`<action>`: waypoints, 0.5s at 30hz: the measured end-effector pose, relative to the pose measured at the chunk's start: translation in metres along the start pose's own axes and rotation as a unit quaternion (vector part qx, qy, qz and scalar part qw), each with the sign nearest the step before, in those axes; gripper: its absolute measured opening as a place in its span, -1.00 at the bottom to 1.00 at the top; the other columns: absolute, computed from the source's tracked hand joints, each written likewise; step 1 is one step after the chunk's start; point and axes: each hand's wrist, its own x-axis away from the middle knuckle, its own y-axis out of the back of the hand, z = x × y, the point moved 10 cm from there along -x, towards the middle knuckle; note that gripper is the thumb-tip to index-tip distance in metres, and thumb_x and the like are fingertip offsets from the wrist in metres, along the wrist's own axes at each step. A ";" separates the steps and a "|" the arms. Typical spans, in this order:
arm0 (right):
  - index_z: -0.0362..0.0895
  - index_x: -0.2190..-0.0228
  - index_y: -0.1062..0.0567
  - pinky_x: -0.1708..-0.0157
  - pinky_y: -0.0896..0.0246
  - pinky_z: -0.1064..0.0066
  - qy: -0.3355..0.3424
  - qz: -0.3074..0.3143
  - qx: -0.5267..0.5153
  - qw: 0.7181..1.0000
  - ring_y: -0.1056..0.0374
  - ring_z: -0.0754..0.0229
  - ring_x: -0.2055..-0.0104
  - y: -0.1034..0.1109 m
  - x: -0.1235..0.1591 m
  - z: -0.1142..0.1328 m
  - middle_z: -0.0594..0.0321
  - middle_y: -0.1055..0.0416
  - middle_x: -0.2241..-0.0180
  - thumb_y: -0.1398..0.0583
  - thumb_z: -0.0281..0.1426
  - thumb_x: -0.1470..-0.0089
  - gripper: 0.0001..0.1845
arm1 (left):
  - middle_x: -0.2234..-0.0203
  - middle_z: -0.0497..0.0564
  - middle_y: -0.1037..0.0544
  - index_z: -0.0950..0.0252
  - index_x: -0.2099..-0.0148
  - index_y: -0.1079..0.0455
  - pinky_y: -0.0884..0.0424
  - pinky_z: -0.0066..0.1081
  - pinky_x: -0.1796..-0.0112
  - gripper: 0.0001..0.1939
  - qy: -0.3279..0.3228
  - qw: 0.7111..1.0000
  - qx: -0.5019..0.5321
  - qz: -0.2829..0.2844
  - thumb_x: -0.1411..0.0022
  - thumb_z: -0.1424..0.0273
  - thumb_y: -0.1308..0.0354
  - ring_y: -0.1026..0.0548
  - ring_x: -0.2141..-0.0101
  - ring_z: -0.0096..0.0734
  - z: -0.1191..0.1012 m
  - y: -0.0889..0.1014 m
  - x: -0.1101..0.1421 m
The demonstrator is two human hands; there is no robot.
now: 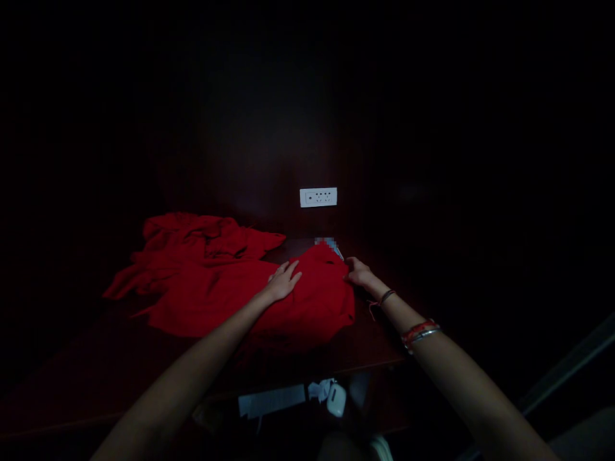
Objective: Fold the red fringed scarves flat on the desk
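Note:
A red cloth [216,294], which looks like a garment, lies spread over the dark tabletop, its right end laid fairly flat. My left hand [283,282] rests on top of it, palm down with the fingers apart. At the cloth's right edge is my right hand [358,271], its fingers bent and closed on the border; the dim light hides the exact grip. Behind the left part, a crumpled heap of red fabric [192,234] rises in folds. Whether it is a separate piece, I cannot tell.
A white wall socket [318,197] sits above the table's back. Just behind the cloth lies a partly covered pale blue item [332,244]. Under the tabletop edge are a white sheet [271,401], crumpled white paper [319,389] and a small white case [336,401]. The surroundings are very dark.

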 end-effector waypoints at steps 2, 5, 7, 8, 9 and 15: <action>-0.14 0.09 -0.21 0.32 -0.14 0.60 0.002 -0.016 -0.003 1.000 -0.28 0.28 0.23 0.002 -0.004 -0.003 0.21 -0.32 0.18 -0.16 -0.52 0.29 -0.39 | -0.12 0.07 0.06 0.10 -0.14 0.11 0.04 -0.13 0.04 -0.48 0.008 0.998 -0.024 0.060 -0.15 0.09 0.34 0.04 -0.08 -0.19 0.003 -0.012 0.005; -0.16 0.09 -0.20 0.31 -0.14 0.61 -0.001 -0.029 0.004 1.000 -0.27 0.29 0.20 0.005 -0.011 -0.007 0.19 -0.30 0.16 -0.15 -0.52 0.29 -0.39 | -0.12 0.07 0.08 0.09 -0.16 0.17 0.11 -0.12 0.02 -0.45 0.024 0.994 -0.046 0.098 -0.14 0.06 0.38 0.10 -0.09 -0.18 0.004 -0.019 0.009; -0.17 0.09 -0.21 0.31 -0.14 0.60 0.001 -0.031 0.013 0.999 -0.27 0.28 0.20 0.008 -0.016 -0.006 0.18 -0.30 0.16 -0.16 -0.52 0.29 -0.39 | -0.13 0.07 0.11 0.10 -0.16 0.21 0.13 -0.12 0.01 -0.44 0.027 0.994 -0.050 0.096 -0.14 0.06 0.40 0.13 -0.09 -0.18 0.002 -0.019 0.010; -0.17 0.10 -0.23 0.32 -0.14 0.59 0.004 -0.028 0.018 0.999 -0.27 0.26 0.21 0.009 -0.018 -0.005 0.17 -0.31 0.17 -0.17 -0.52 0.30 -0.40 | -0.13 0.08 0.13 0.11 -0.17 0.22 0.13 -0.12 0.01 -0.44 0.030 0.994 -0.049 0.094 -0.14 0.06 0.40 0.14 -0.09 -0.17 0.001 -0.019 0.009; -0.17 0.13 -0.26 0.32 -0.14 0.58 0.008 -0.022 0.023 0.999 -0.28 0.25 0.22 0.010 -0.021 -0.002 0.18 -0.33 0.19 -0.18 -0.53 0.32 -0.42 | -0.13 0.09 0.14 0.11 -0.17 0.22 0.13 -0.12 0.01 -0.43 0.033 0.994 -0.046 0.093 -0.14 0.06 0.40 0.14 -0.09 -0.17 0.001 -0.019 0.009; -0.19 0.23 -0.35 0.31 -0.13 0.51 0.059 -0.036 0.045 0.997 -0.26 0.18 0.21 0.016 -0.039 0.023 0.12 -0.34 0.23 -0.17 -0.26 0.21 -0.56 | -0.12 0.10 0.09 0.15 -0.12 0.05 0.07 -0.10 0.03 -0.45 0.024 0.997 -0.020 0.070 -0.13 0.06 0.34 0.09 -0.09 -0.17 -0.001 -0.015 0.005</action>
